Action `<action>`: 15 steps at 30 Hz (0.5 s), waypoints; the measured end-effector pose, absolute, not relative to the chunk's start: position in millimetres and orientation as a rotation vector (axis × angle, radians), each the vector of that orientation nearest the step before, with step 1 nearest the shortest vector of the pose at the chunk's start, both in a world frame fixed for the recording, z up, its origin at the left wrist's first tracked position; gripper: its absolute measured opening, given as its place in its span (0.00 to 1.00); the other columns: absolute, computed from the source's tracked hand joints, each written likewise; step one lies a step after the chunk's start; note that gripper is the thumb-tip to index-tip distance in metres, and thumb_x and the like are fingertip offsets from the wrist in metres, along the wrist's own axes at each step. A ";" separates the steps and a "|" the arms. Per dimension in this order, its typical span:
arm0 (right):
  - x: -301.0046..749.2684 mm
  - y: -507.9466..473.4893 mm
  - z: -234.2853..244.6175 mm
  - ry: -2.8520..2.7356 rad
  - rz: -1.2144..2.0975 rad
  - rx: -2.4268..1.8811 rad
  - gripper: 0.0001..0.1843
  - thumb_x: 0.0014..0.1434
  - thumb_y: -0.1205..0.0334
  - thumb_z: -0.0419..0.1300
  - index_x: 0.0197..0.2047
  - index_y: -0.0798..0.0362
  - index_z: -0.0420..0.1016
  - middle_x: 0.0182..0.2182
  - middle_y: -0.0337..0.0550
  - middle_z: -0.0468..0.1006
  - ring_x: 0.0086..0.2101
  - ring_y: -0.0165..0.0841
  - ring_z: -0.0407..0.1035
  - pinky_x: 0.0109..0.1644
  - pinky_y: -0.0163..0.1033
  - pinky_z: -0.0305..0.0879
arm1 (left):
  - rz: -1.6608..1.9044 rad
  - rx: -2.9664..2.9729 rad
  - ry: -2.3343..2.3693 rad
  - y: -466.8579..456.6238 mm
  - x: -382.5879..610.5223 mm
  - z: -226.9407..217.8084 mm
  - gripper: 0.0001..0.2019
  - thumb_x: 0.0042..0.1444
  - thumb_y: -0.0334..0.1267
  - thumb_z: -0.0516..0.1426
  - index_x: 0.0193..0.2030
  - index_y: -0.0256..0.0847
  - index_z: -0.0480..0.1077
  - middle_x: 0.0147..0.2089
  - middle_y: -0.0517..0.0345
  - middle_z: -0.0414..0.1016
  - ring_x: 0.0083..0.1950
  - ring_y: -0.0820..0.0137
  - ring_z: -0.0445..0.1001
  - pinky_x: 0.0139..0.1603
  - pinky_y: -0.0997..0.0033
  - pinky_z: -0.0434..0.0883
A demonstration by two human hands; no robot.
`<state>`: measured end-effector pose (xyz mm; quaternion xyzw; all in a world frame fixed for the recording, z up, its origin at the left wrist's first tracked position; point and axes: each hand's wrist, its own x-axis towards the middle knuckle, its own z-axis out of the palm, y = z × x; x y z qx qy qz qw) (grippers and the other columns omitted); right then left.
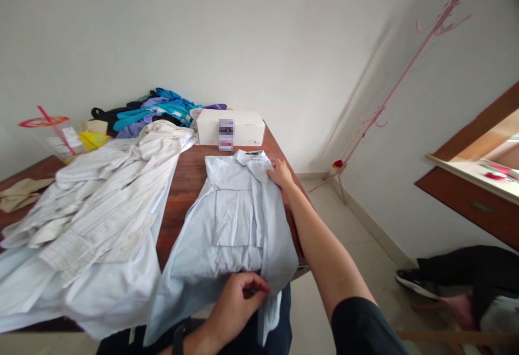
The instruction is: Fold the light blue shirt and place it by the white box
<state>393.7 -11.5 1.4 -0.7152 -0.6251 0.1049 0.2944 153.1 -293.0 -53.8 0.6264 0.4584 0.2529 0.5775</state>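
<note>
A light blue collared shirt (239,217) lies on the wooden table, its collar pointing away from me. One side is folded inward as a long strip, and the lower part hangs over the near table edge. My left hand (237,303) is closed at the near end, thumb and forefinger pinching the shirt by the folded strip. Up by the collar, my right hand (280,174) rests against the shirt's right shoulder edge, fingers stretched out and apart.
Left of the shirt lies a heap of white and striped shirts (109,198). Behind are blue and dark clothes (162,107), a white box (245,127) and a plastic cup with a straw (60,141). A pink coat rack (399,82) stands right; a person's shoe (417,285) shows lower right.
</note>
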 end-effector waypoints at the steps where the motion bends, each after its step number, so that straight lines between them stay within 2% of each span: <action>1: 390.6 -13.2 3.7 -1.688 0.251 -1.885 0.30 0.60 0.57 0.62 0.65 0.51 0.68 0.61 0.55 0.71 0.59 0.49 0.67 0.63 0.50 0.64 | 0.574 1.467 1.075 -292.5 152.1 -55.5 0.08 0.57 0.38 0.59 0.38 0.40 0.80 0.41 0.53 0.83 0.46 0.61 0.80 0.49 0.67 0.73; 4: 378.7 -17.7 8.6 -1.891 0.181 -1.740 0.28 0.64 0.56 0.59 0.66 0.48 0.68 0.65 0.53 0.66 0.64 0.48 0.61 0.68 0.51 0.58 | 0.460 1.556 1.075 -294.5 145.2 -45.5 0.11 0.57 0.38 0.59 0.45 0.41 0.80 0.45 0.52 0.83 0.47 0.61 0.80 0.48 0.68 0.73; 7: 364.8 -21.7 5.6 -2.143 0.233 -1.630 0.29 0.68 0.52 0.55 0.70 0.50 0.65 0.70 0.52 0.61 0.69 0.45 0.54 0.72 0.50 0.51 | 0.274 1.775 1.093 -299.0 135.1 -13.1 0.17 0.59 0.44 0.62 0.53 0.47 0.79 0.49 0.51 0.82 0.45 0.60 0.80 0.47 0.67 0.73; 11: 351.5 -26.5 -4.6 -2.251 0.466 -1.794 0.39 0.71 0.38 0.46 0.78 0.49 0.49 0.77 0.50 0.41 0.75 0.50 0.34 0.75 0.60 0.35 | 0.204 1.895 0.995 -294.1 127.7 43.7 0.15 0.63 0.47 0.60 0.54 0.49 0.80 0.48 0.53 0.83 0.41 0.61 0.81 0.45 0.68 0.73; 13: 349.1 -28.0 -7.2 -2.266 0.507 -1.826 0.42 0.70 0.33 0.42 0.79 0.45 0.44 0.78 0.47 0.36 0.75 0.51 0.29 0.75 0.62 0.32 | 0.268 1.905 0.874 -284.8 124.1 68.7 0.15 0.65 0.46 0.58 0.54 0.48 0.80 0.48 0.55 0.83 0.43 0.62 0.82 0.48 0.70 0.74; 15: 348.5 -28.6 -7.8 -2.276 0.490 -1.827 0.42 0.70 0.32 0.41 0.79 0.44 0.43 0.78 0.47 0.35 0.74 0.51 0.28 0.75 0.62 0.31 | 0.371 1.957 0.777 -272.9 115.8 86.9 0.14 0.67 0.46 0.58 0.52 0.48 0.81 0.48 0.57 0.84 0.48 0.63 0.81 0.54 0.70 0.73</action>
